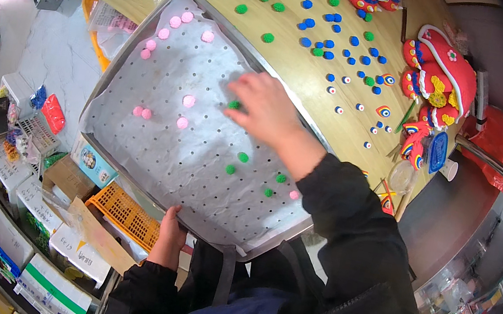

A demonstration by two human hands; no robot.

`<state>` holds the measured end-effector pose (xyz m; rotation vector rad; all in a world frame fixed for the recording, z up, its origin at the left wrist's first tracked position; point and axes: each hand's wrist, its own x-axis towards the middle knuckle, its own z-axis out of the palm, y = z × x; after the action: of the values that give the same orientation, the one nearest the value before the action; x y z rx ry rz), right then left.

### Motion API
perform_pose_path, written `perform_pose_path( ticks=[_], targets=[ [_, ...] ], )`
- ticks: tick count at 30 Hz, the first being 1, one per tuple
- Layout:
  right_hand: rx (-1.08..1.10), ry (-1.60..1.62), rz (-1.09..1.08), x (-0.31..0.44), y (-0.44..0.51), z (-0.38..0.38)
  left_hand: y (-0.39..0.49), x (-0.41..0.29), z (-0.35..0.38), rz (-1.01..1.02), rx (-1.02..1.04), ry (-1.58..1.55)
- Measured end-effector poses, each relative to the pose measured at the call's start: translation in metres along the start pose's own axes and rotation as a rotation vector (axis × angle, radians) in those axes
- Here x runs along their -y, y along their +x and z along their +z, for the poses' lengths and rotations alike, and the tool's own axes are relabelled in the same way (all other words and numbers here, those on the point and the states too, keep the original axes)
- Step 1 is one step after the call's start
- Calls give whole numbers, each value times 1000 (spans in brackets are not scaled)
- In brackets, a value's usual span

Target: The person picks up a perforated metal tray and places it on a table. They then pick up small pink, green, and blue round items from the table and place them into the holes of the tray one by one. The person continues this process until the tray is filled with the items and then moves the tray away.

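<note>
A metal tray lined with perforated white paper tilts in front of me, its far side against the wooden table. My left hand grips its near rim, thumb on top. Over the right half of the liner is my right hand, its fingers slightly blurred. A green textured ball shows between thumb and fingers; whether it is pinched or lies on the paper is unclear. Several pink balls are scattered mostly on the left part. More green balls rest at the lower right.
On the wooden table lie blue balls, green balls and small eye-shaped pieces. Red decorated figures stand at its right end, near a blue-lidded container. An orange basket and white boxes are below left.
</note>
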<state>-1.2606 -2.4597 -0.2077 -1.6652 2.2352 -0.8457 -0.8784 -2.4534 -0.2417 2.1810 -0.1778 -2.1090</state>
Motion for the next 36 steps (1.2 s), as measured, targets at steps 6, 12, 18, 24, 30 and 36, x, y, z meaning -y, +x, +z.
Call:
perform_pose_path(
  ticks=[6, 12, 18, 24, 30, 36],
  targets=[
    [-222, -271, 326, -83, 18, -57, 15, 5, -16, 10, -24, -62],
    [2, -545, 338, -114, 13, -55, 18, 5, -19, 0, 10, -70],
    [-185, -163, 381, -60, 30, -63, 7, -4, -10, -7, 9, -47],
    [147, -255, -133, 2, 30, -7, 9, -4, -10, -6, -44, 3],
    [-16, -180, -82, -7, 53, -15, 6, -9, -11, -28, -2, -14],
    [50, -220, 167, -59, 90, -13, 4, -10, -6, -30, -25, -48]
  ],
)
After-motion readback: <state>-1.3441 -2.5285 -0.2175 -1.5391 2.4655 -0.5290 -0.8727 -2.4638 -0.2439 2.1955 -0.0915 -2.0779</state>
